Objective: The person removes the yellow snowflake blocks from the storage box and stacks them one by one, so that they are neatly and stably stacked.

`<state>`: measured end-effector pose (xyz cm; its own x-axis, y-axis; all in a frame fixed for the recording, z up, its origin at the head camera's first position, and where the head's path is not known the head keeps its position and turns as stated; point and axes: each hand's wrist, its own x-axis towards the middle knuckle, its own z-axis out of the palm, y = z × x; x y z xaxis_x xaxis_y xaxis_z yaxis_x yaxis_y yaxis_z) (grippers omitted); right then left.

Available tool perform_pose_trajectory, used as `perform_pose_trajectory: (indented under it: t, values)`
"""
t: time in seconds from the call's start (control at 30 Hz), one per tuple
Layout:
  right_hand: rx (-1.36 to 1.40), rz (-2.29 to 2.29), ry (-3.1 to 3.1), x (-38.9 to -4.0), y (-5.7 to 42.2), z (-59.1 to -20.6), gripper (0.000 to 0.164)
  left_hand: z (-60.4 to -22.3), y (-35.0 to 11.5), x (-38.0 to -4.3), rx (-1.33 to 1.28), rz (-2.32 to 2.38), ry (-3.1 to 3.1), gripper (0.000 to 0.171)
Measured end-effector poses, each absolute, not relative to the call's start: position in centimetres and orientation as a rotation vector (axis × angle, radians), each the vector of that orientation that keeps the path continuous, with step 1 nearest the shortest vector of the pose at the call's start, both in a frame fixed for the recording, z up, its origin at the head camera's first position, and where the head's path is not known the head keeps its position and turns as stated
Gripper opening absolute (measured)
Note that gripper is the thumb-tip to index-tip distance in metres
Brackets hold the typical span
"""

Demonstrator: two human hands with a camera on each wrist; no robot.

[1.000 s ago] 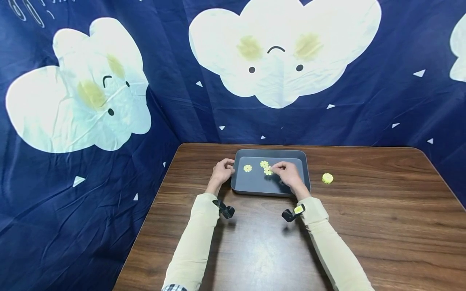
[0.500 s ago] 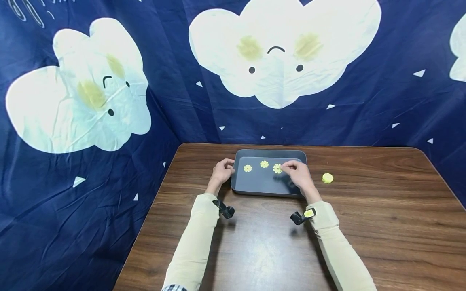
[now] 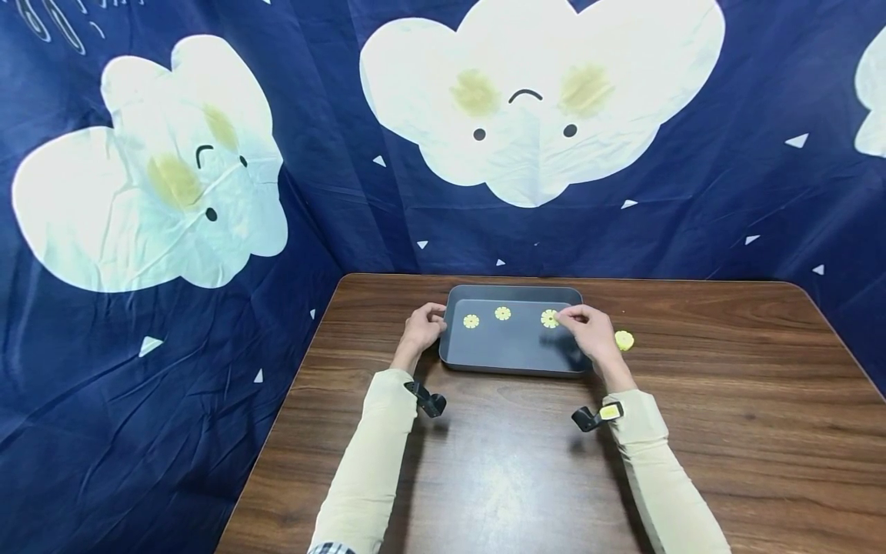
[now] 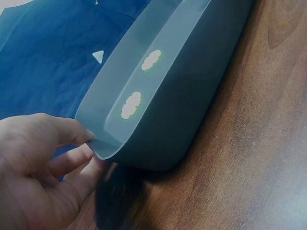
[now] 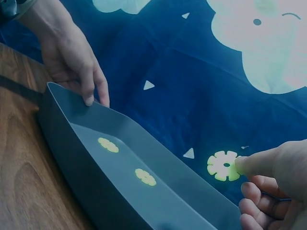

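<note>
A dark grey rectangular baking tray (image 3: 512, 350) lies on the wooden table. My left hand (image 3: 422, 327) grips its left end; in the left wrist view, fingertips (image 4: 90, 136) pinch the rim at the corner. Between thumb and forefinger, my right hand (image 3: 588, 329) pinches a thin yellow flower-shaped disc (image 5: 224, 166) with a small centre hole. It is held up over the right part of the tray, its face showing. Inside the tray lie two similar flower discs, one at the left (image 3: 471, 322) and another near the middle (image 3: 502, 313), spaced apart.
Right of the tray, a small pile of yellow flower discs (image 3: 625, 340) sits on the table (image 3: 727, 369), partly behind my right hand. A dark blue cloth with white clouds (image 3: 540, 100) hangs behind the table and along its left side.
My right hand has moved rightward over the tray with the flower disc, away from the middle disc and closer to the pile. My left hand stays at the tray's left end.
</note>
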<state>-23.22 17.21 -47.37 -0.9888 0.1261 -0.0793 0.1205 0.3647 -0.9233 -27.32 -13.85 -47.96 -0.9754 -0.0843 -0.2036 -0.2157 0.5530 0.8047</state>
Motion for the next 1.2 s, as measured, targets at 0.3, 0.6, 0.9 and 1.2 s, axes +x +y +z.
perform_pose_trajectory:
  t: [0.3, 0.6, 0.9, 1.2]
  values:
    - [-0.297, 1.742, -2.547, -22.8, 18.9, -47.4, 0.033, -48.1, -13.8, -27.3, -0.26, 1.406, 2.642, 0.039]
    - [-0.326, 1.722, -2.521, -22.6, 20.3, -47.5, 0.034, -48.1, -13.8, -27.3, -0.258, 1.411, 2.634, 0.039]
    - [-0.371, 1.687, -2.5, -22.3, 21.7, -47.6, 0.03, -48.2, -13.9, -27.4, -0.24, 1.391, 2.641, 0.038]
    - [-0.454, 1.727, -2.477, -22.0, 23.0, -48.2, 0.032, -48.2, -14.0, -27.5, -0.24, 1.398, 2.639, 0.039]
